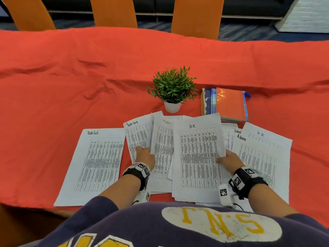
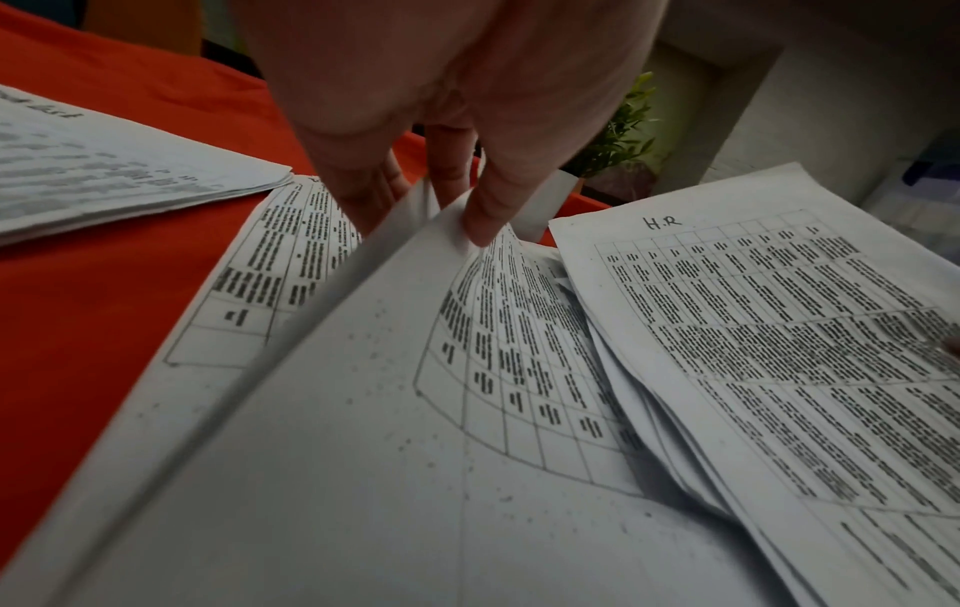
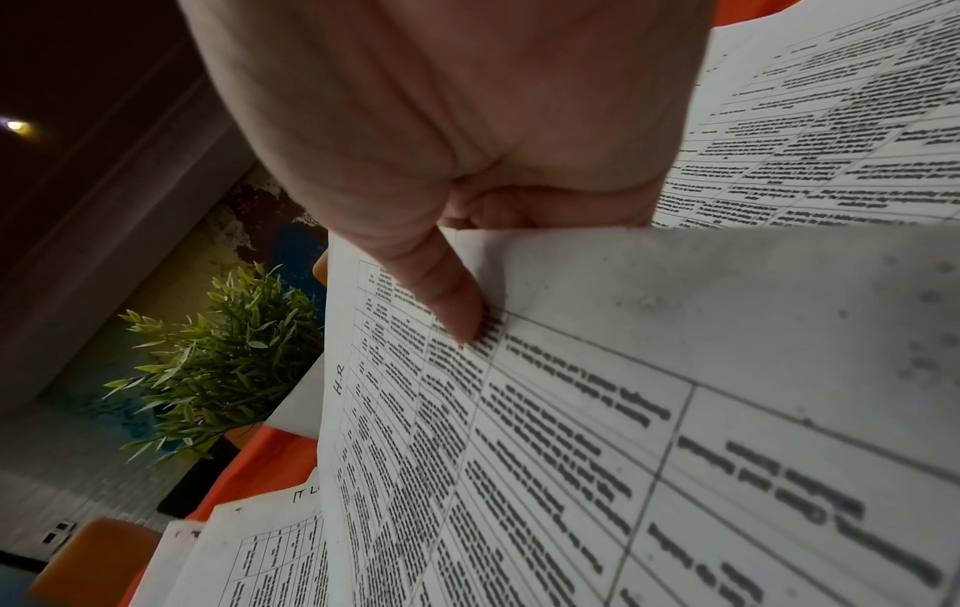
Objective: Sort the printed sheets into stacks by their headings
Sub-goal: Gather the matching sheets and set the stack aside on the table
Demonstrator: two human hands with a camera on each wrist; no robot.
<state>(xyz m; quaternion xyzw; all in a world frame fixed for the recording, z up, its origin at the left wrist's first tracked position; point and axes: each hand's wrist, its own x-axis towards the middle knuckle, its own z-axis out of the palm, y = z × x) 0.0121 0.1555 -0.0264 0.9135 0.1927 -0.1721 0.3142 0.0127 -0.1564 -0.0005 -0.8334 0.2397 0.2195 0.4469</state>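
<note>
Printed sheets lie fanned out on the red tablecloth (image 1: 71, 90). A Task list sheet (image 1: 96, 164) lies flat at the left, and a second Task list sheet (image 1: 138, 138) lies beside it. My left hand (image 1: 144, 151) pinches the raised left edge of the IT Logs sheet (image 1: 162, 150); in the left wrist view the thumb and fingers (image 2: 488, 213) close on that curled edge (image 2: 405, 263). My right hand (image 1: 224, 158) grips the right edge of the top H.R sheet (image 1: 199, 157), with the thumb (image 3: 452, 304) on its printed face (image 3: 519, 451). Admin sheets (image 1: 256, 157) and another H.R sheet (image 1: 267, 138) lie at the right.
A small potted plant (image 1: 172, 88) stands just behind the sheets. A stack of notebooks (image 1: 227, 104) lies to its right. Orange chairs (image 1: 114, 13) line the table's far side. The near table edge runs under my forearms.
</note>
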